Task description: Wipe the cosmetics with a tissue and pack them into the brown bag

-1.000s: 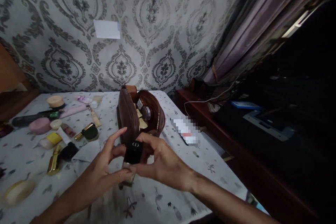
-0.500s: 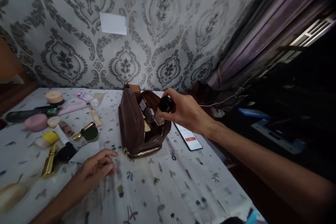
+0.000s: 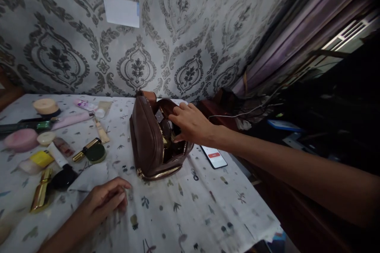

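A brown handbag (image 3: pixel 145 138) stands unzipped on the patterned tablecloth, with small cosmetics partly visible inside. Over its mouth, my right hand (image 3: pixel 190 124) reaches in from the right, fingers curled down. Between thumb and fingers a dark part of the black-capped bottle (image 3: pixel 177 129) shows; the rest of it is hidden by the hand and bag. My left hand (image 3: pixel 108 195) rests on the cloth at front left, loosely open and holding nothing. Near it lie a black round item (image 3: pixel 63 178), a gold tube (image 3: pixel 42 190) and a white cloth or tissue (image 3: pixel 90 176).
Left on the table are a pink round container (image 3: pixel 21 140), a dark green compact (image 3: pixel 95 153), a yellow-banded item (image 3: pixel 42 159), a peach-lidded jar (image 3: pixel 46 106) and several tubes. A lit phone (image 3: pixel 215 157) lies right of the bag. Patterned wallpaper (image 3: pixel 136 63) rises behind.
My right hand has lowered the black-capped bottle into the bag's mouth, moving slightly left. My left hand stays on the cloth. The view has shifted a little.
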### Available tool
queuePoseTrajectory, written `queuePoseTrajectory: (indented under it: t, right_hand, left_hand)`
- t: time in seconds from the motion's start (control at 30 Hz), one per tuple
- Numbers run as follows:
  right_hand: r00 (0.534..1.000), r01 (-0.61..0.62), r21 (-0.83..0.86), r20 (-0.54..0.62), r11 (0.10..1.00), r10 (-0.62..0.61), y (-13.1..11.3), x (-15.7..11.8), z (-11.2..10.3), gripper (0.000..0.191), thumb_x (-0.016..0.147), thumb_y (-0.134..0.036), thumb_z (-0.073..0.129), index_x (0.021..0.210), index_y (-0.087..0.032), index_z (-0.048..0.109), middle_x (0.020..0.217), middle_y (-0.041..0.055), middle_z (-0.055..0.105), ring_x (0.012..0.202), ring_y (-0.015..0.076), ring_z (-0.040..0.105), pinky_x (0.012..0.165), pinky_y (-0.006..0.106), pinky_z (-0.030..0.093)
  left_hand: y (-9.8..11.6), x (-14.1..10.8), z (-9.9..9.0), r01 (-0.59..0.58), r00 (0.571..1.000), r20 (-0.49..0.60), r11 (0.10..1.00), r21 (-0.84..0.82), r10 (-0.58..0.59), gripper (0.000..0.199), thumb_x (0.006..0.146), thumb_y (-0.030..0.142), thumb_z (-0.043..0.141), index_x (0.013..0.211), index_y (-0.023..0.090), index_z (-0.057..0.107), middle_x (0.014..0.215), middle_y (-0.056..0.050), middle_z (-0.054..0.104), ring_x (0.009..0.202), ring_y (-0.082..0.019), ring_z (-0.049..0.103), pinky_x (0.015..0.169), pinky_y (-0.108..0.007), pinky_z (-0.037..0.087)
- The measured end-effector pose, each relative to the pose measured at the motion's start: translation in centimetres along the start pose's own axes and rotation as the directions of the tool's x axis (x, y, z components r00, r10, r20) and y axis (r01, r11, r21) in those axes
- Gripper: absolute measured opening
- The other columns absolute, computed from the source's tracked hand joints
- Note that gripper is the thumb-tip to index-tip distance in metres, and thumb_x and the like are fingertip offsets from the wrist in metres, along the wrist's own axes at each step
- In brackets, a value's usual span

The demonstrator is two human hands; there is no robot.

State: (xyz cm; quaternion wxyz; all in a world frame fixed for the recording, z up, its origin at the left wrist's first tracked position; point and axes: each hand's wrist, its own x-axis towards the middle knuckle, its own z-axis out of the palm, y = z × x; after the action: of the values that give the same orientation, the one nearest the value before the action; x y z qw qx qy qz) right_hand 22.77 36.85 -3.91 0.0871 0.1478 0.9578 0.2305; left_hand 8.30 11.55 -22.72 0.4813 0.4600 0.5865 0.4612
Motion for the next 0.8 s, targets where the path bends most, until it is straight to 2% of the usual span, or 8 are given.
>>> queuePoseTrajectory:
  t: [0.13,0.23,0.5,0.67,0.8]
  right_hand:
    - [1.0,0.0,-0.035,-0.001,0.999,0.0,-0.1,0.5,1.0,0.055,0.072,-0.051,0.079,0.108,-0.012,0.066,0.113,0.016,0.061,0.108,0.0318,0.049,0.083,0.038,0.033]
    - [0.999,0.012,-0.065,0.035,0.998,-0.01,-0.1,0.7,1.2,0.048,0.073,-0.048,0.079,0.104,-0.013,0.069,0.113,0.016,0.062,0.11,0.0322,0.049,0.084,0.038,0.034]
    - [0.984,0.07,-0.126,0.171,0.99,-0.047,0.2,1.3,-0.8,0.029,0.081,-0.03,0.071,0.104,-0.013,0.071,0.112,0.0154,0.067,0.113,0.0325,0.052,0.085,0.04,0.038]
    - [0.976,0.084,-0.098,0.208,0.992,-0.062,-0.3,2.1,-0.6,0.027,0.079,-0.023,0.071,0.104,-0.014,0.071,0.108,0.014,0.071,0.111,0.0316,0.056,0.085,0.041,0.038]
    - [0.97,0.113,-0.088,0.228,0.99,-0.09,-0.8,2.3,-0.6,0.024,0.078,-0.019,0.07,0.101,-0.012,0.072,0.104,0.013,0.074,0.108,0.0299,0.059,0.085,0.039,0.038]
  left_hand:
    - [-0.4,0.0,-0.1,0.015,1.0,0.02,1.0,0.017,-0.015,0.04,0.093,0.055,0.047,0.106,0.02,0.061,0.077,-0.002,0.066,0.073,-0.016,0.062,0.068,-0.025,0.048]
    - [-0.7,0.0,0.0,0.037,0.999,0.005,0.999,0.009,-0.037,0.042,0.093,0.057,0.046,0.107,0.021,0.061,0.076,-0.002,0.065,0.074,-0.017,0.061,0.069,-0.025,0.047]
    - [-0.7,-0.1,0.1,0.034,0.999,0.003,0.997,0.072,-0.034,0.04,0.093,0.056,0.046,0.104,0.021,0.062,0.076,-0.002,0.063,0.074,-0.017,0.059,0.068,-0.024,0.046]
    - [-0.2,0.0,0.2,0.03,1.0,-0.003,0.989,0.147,-0.03,0.045,0.091,0.059,0.043,0.1,0.021,0.064,0.073,-0.002,0.063,0.07,-0.017,0.06,0.064,-0.023,0.046]
    - [0.9,0.1,0.4,0.0,1.0,-0.013,0.965,0.261,0.003,0.041,0.091,0.055,0.043,0.095,0.021,0.066,0.071,-0.001,0.063,0.067,-0.016,0.059,0.06,-0.022,0.044]
